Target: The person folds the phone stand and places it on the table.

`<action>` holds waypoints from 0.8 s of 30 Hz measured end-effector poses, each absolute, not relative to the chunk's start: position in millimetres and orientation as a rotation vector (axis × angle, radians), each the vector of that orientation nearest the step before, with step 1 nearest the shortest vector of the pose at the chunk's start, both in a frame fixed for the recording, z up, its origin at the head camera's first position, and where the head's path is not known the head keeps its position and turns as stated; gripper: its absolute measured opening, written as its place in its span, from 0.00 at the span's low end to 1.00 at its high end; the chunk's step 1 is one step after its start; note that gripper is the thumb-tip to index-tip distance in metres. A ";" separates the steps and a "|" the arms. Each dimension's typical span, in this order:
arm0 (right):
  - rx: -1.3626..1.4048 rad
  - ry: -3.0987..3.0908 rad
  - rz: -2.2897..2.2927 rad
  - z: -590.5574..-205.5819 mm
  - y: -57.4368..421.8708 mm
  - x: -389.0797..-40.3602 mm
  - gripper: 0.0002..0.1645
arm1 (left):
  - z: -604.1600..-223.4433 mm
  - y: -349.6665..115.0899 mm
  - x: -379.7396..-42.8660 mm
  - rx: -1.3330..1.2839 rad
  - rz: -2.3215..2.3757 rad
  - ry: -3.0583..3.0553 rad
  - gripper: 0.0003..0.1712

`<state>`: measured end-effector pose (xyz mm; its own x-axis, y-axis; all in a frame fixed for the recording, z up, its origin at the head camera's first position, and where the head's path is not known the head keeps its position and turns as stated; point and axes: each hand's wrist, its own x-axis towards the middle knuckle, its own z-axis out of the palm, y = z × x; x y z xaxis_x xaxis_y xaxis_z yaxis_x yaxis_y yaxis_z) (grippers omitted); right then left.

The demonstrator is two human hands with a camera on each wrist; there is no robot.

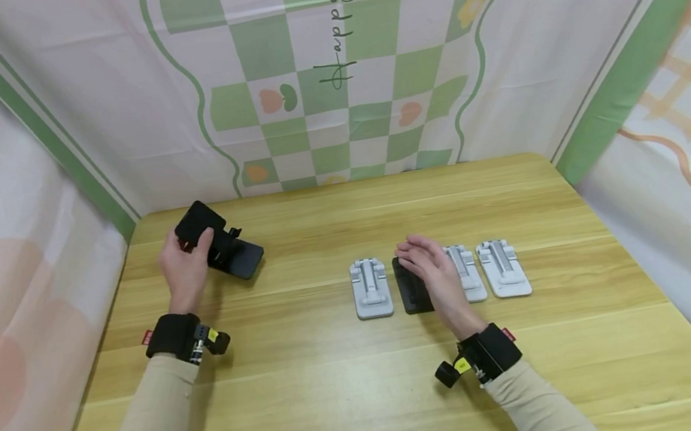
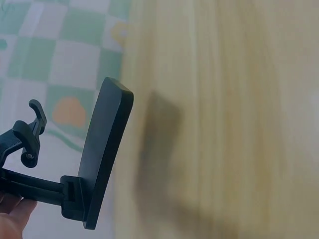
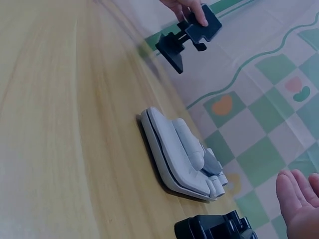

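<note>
My left hand [image 1: 185,273] grips a black phone stand [image 1: 241,257] above the left back of the table, thumb across its upper plate. The stand is unfolded, its base plate tilted over the wood; the left wrist view shows its arm and flat base [image 2: 102,154] from the side. My right hand [image 1: 435,273], fingers extended, hovers over a folded black phone stand [image 1: 412,297], covering part of it. In the right wrist view that hand [image 3: 301,206] is apart from the black stand [image 3: 212,228] and holds nothing. A folded white phone stand [image 1: 371,291] lies just left of the black one.
Two more folded white stands, one partly behind my right hand [image 1: 470,278] and one at the row's right end [image 1: 506,271], lie on the wooden table [image 1: 322,402]. A printed cloth [image 1: 277,135] hangs along the back edge, with more cloth at both sides.
</note>
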<state>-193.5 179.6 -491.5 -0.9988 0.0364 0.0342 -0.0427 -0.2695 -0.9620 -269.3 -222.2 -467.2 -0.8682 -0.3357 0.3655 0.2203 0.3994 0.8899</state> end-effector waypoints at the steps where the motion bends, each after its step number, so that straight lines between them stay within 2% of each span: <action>1: 0.018 -1.883 2.468 -491.7 179.2 -194.2 0.28 | -463.9 -218.5 -268.3 0.078 -1.491 -2.162 0.24; 24: 0.235 -2.202 2.545 -488.3 148.4 -197.5 0.37 | -422.5 -123.0 -230.5 -0.524 -1.700 -2.162 0.23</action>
<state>-197.5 148.4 -488.3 -0.9635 -0.2636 -0.0466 0.0840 -0.1325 -0.9876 -230.5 -123.0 -422.5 -0.8741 0.0775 0.4795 0.4843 0.2156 0.8479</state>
